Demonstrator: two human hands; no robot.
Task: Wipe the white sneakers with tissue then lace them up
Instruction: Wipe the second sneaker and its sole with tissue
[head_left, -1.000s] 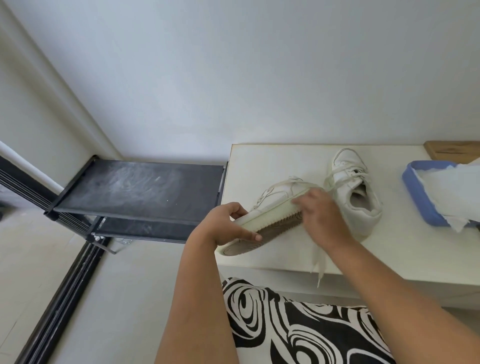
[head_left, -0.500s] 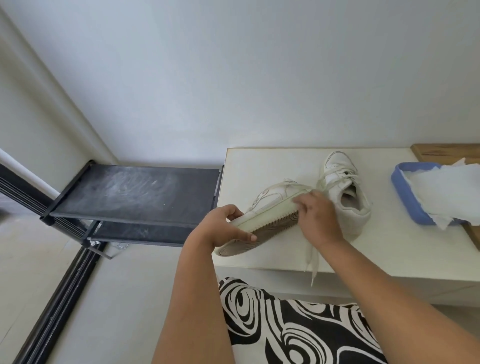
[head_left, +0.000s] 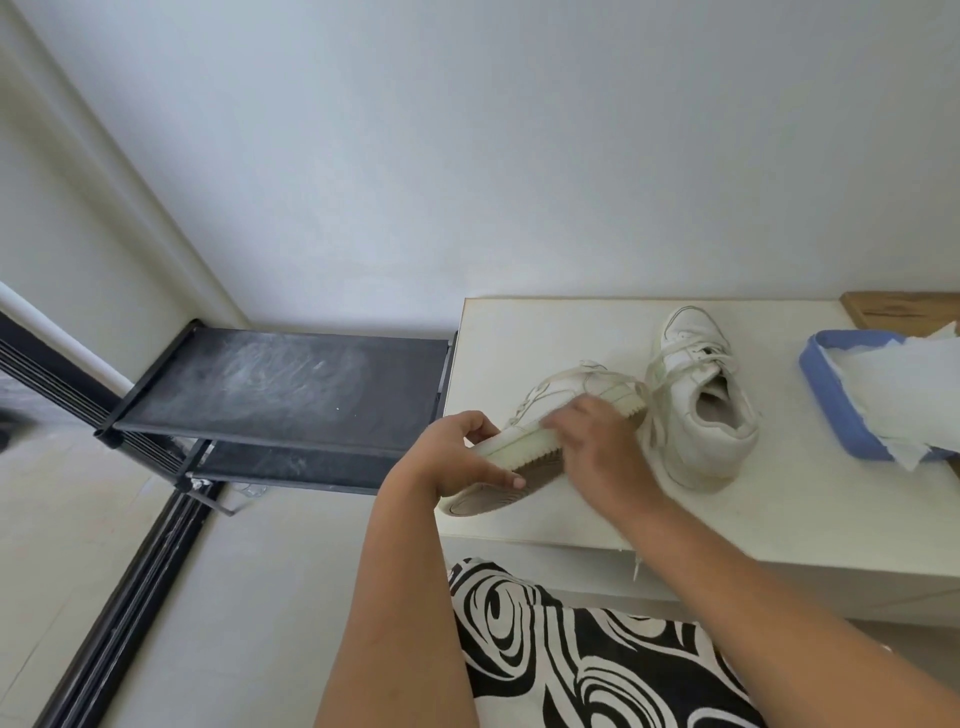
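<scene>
One white sneaker (head_left: 566, 387) lies tipped on its side at the left edge of the white table (head_left: 805, 519), brown sole toward me. My left hand (head_left: 457, 457) grips its toe, thumb on the sole. My right hand (head_left: 597, 447) is curled over the midsole's side, blurred, pressing a white tissue that is mostly hidden; a white tail (head_left: 636, 566) hangs below my forearm. The second white sneaker (head_left: 701, 410) stands upright just to the right, its laces loose and trailing toward the first.
A blue tray (head_left: 831, 405) with crumpled white tissue (head_left: 904, 389) sits at the table's right. A wooden board (head_left: 904, 309) lies behind it. A black shoe rack (head_left: 285, 384) stands left of the table. Black-and-white patterned fabric (head_left: 571, 649) covers my lap.
My right hand has slid left along the sneaker's midsole toward the toe. My left hand keeps its hold on the toe; the shoe stays tipped in place.
</scene>
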